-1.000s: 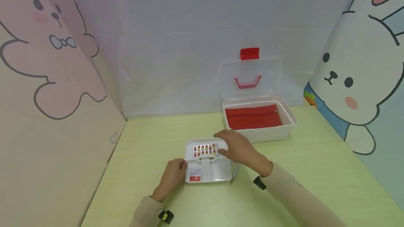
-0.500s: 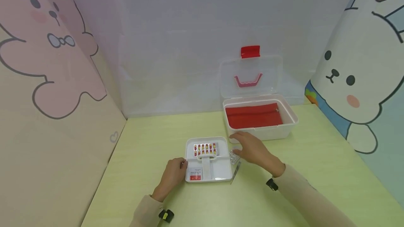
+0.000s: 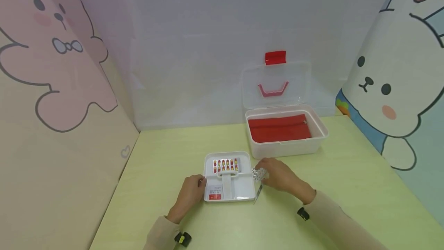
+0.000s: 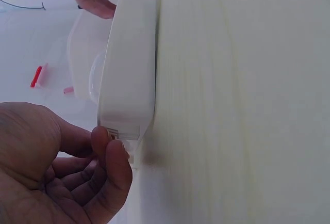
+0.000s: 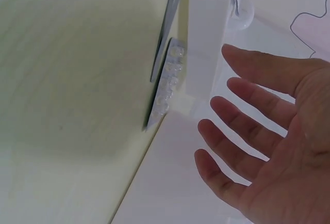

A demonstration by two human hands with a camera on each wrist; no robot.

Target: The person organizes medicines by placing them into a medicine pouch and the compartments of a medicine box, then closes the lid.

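My left hand (image 3: 192,189) pinches the left edge of a white plastic tray (image 3: 245,188); in the left wrist view, the thumb and a fingertip meet at its corner. Inside the tray lie a blister pack of red and yellow capsules (image 3: 222,162), a white packet with a red label (image 3: 214,193) and a white strip by the handle (image 3: 227,186). My right hand (image 3: 279,174) is at a clear blister pack (image 3: 257,174) right of the tray. The right wrist view shows its fingers (image 5: 234,141) spread, with nothing between them. Metal tweezers (image 3: 258,193) lie beside that pack.
Behind the right hand stands a white box (image 3: 284,149), its clear lid (image 3: 251,86) raised against the back wall. A red zip pouch (image 3: 277,130) lies in it. Printed side walls flank the pale yellow table (image 3: 166,149).
My right hand has moved right, off the tray's far right corner, and come down beside the clear blister pack. My left hand stays at the tray's left edge.
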